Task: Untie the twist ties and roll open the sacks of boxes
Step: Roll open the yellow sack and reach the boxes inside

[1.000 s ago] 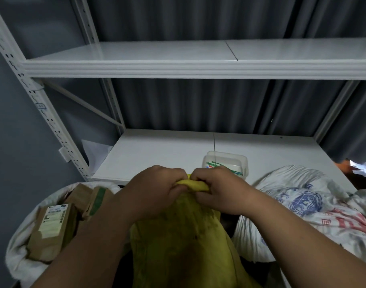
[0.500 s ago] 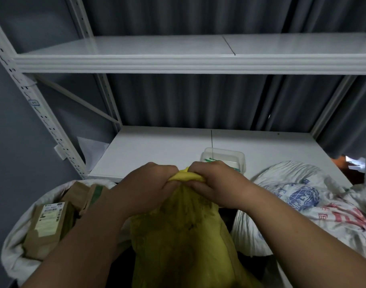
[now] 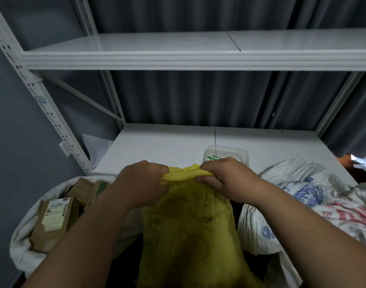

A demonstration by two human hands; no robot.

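A yellow woven sack (image 3: 190, 229) stands upright in front of me, its top edge folded into a thick band. My left hand (image 3: 140, 181) grips the left end of that band and my right hand (image 3: 227, 177) grips the right end, fingers curled over it. To the left, a white sack (image 3: 24, 244) lies rolled open with brown cardboard boxes (image 3: 53, 221) showing inside. At the right lies a white printed sack (image 3: 315, 196) with blue and red markings, its mouth out of sight. No twist tie shows on the yellow sack.
A clear plastic tub (image 3: 227, 154) holding green and red ties sits on the white lower shelf (image 3: 157, 148) just behind my hands. An upper shelf (image 3: 178, 57) spans overhead, with a perforated upright (image 3: 38, 100) at the left and dark curtain behind.
My hands have drawn a little apart along the yellow sack's top, so more of the folded band shows between them. The band looks wider and flatter than before.
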